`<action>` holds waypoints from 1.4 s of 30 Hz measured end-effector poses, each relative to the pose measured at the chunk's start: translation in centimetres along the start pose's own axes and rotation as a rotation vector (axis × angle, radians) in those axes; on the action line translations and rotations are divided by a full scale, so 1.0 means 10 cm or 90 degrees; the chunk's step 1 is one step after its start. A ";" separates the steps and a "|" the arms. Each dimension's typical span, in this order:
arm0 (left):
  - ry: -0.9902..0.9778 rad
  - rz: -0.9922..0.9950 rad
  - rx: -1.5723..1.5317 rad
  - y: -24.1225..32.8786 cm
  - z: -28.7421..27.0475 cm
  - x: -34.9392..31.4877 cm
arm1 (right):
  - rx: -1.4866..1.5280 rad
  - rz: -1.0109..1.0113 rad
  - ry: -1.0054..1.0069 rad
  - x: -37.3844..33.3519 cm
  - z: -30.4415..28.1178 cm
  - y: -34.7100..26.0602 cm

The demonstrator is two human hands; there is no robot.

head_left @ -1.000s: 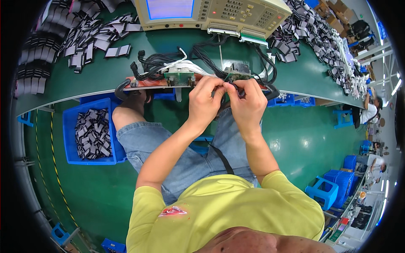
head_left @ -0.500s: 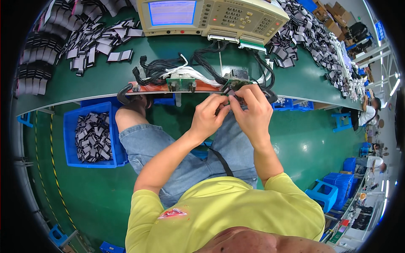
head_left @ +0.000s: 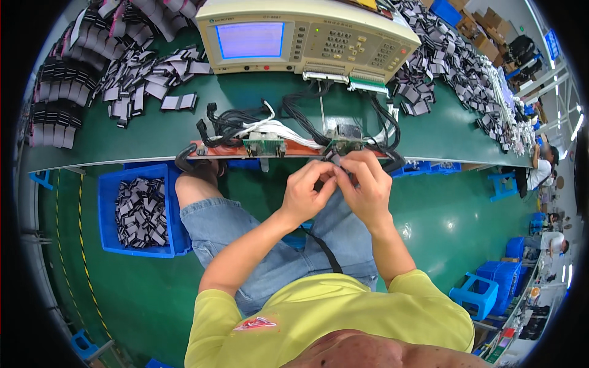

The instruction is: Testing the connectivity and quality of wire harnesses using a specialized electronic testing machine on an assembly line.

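Note:
My left hand [head_left: 305, 191] and my right hand [head_left: 368, 187] meet just in front of the bench edge, fingertips pinched together. Between them is a short grey ribbon cable [head_left: 335, 158], mostly hidden by the fingers. Its far end lies close to the right-hand green connector board [head_left: 347, 142]; whether it is plugged in I cannot tell. A second green connector board [head_left: 264, 147] stands to the left on the same orange-red strip [head_left: 229, 150]. Black and white wire bundles [head_left: 285, 130] run from the boards toward the beige tester [head_left: 294, 52], whose screen is lit.
Loose ribbon cables [head_left: 138, 86] lie on the bench at left, with stacked ones [head_left: 58, 110] beyond. Another heap [head_left: 451, 61] covers the right side. A blue bin [head_left: 109, 239] of cables stands on the floor at left. Blue stools [head_left: 475, 294] and people are at right.
The view has shifted, so the bench appears lower. Both hands have drawn slightly back from the right board, still pinched together. The tester's indicator light has gone from red to green.

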State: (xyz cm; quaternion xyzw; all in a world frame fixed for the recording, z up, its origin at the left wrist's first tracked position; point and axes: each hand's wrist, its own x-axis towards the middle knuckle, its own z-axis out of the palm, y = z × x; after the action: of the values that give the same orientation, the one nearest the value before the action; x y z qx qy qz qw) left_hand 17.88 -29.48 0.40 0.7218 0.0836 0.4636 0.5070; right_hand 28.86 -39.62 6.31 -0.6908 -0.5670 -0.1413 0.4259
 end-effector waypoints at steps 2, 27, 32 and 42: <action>0.003 -0.011 -0.012 -0.01 0.01 -0.03 | 0.013 -0.007 0.004 0.00 0.00 -0.02; 0.018 0.043 0.093 -0.21 -0.23 -0.06 | -0.193 -0.026 -0.099 0.04 0.07 0.05; 0.048 0.070 0.049 -0.19 -0.38 -0.03 | -0.062 -0.219 -0.094 -0.20 -0.11 -0.29; -0.018 -0.027 0.038 -0.24 -0.37 -0.13 | -0.241 0.083 -0.014 0.39 -1.08 0.96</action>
State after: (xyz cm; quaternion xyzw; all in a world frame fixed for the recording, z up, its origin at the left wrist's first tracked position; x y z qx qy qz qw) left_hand 15.22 -26.64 -2.10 0.7410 0.1055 0.4399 0.4963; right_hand 41.88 -45.08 11.29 -0.7951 -0.4892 -0.2101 0.2905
